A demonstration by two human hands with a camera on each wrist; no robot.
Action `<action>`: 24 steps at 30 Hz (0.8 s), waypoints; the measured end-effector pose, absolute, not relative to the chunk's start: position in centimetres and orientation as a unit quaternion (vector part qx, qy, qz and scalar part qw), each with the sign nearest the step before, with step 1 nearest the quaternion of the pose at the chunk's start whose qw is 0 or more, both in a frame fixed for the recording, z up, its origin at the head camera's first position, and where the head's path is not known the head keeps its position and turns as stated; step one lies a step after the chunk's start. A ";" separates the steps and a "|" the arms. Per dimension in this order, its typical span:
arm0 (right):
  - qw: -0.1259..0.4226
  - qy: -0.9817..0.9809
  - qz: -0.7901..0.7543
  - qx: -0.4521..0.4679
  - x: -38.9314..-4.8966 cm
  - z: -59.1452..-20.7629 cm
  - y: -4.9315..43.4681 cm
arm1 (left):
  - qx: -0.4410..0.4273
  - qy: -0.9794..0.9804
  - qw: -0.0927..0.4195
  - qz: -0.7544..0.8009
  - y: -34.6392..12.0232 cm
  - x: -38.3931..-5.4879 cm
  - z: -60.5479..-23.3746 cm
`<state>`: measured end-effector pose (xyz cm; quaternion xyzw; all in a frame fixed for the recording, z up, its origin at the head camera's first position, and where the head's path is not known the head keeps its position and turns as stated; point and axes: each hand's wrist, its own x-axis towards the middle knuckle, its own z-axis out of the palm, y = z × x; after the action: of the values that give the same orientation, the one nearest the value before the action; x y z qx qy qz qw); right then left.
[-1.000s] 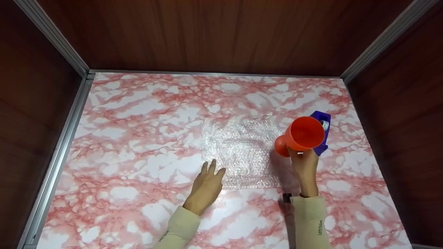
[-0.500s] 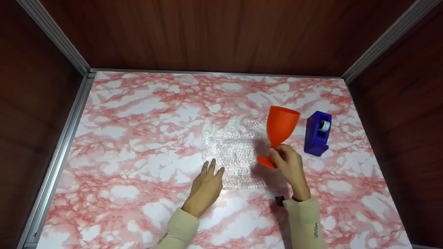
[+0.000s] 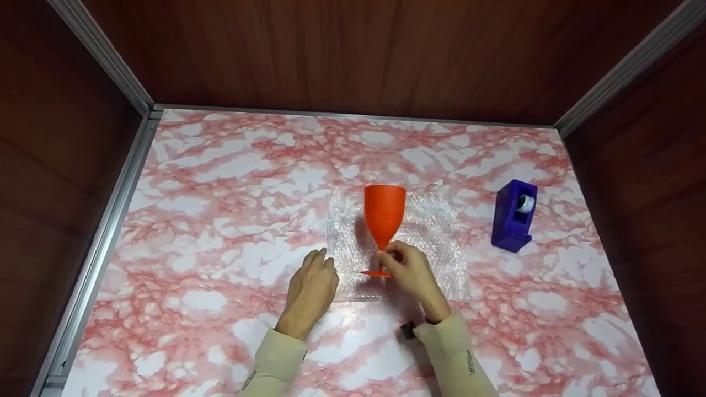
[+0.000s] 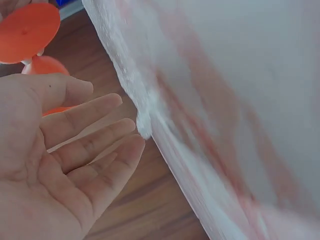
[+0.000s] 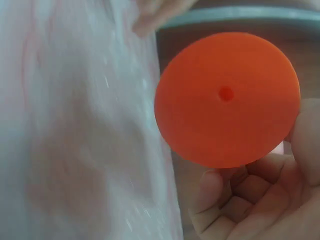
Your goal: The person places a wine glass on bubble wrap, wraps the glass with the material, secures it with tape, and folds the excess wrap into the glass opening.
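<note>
An orange plastic goblet (image 3: 384, 212) is held by its stem in my right hand (image 3: 415, 273), bowl upward, over the clear bubble wrap sheet (image 3: 436, 226). In the right wrist view its round foot (image 5: 225, 120) faces the camera and hides the stem, with curled fingers (image 5: 207, 190) behind it. My left hand (image 3: 309, 286) lies at the sheet's left edge, palm down, holding nothing. The left wrist view shows its relaxed fingers (image 4: 95, 145) close to the sheet's edge; whether they touch it I cannot tell.
A purple tape dispenser (image 3: 512, 218) with a roll of clear tape stands right of the bubble wrap. The table (image 3: 209, 231) has a red and white marbled top. Dark wood panels (image 3: 353, 55) enclose it at the back and both sides.
My right hand has carried the goblet leftward from beside the tape dispenser to above the bubble wrap, turning it more upright. My left hand has shifted slightly left, its fingers closer together.
</note>
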<state>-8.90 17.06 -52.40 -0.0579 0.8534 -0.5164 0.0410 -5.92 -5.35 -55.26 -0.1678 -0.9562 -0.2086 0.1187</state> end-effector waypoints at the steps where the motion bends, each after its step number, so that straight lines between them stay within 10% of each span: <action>1: 0.049 0.852 -0.518 -0.057 -8.9 -52.5 16.6 | -0.161 -0.957 0.116 -0.211 -5.5 -6.0 -55.2; 13: 0.087 0.851 -0.513 -0.071 -9.0 -54.2 12.8 | -0.120 -0.958 0.116 -0.233 -6.8 -6.7 -55.1; 24: 0.105 0.854 -0.504 -0.071 -9.1 -56.0 11.9 | -0.078 -0.951 0.014 -0.299 -7.4 -8.4 -54.3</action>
<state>-9.11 11.91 -55.98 -0.0707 0.8545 -0.5038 0.1053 -8.44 -7.35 -54.26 -0.0778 -0.9510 -0.2990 0.0145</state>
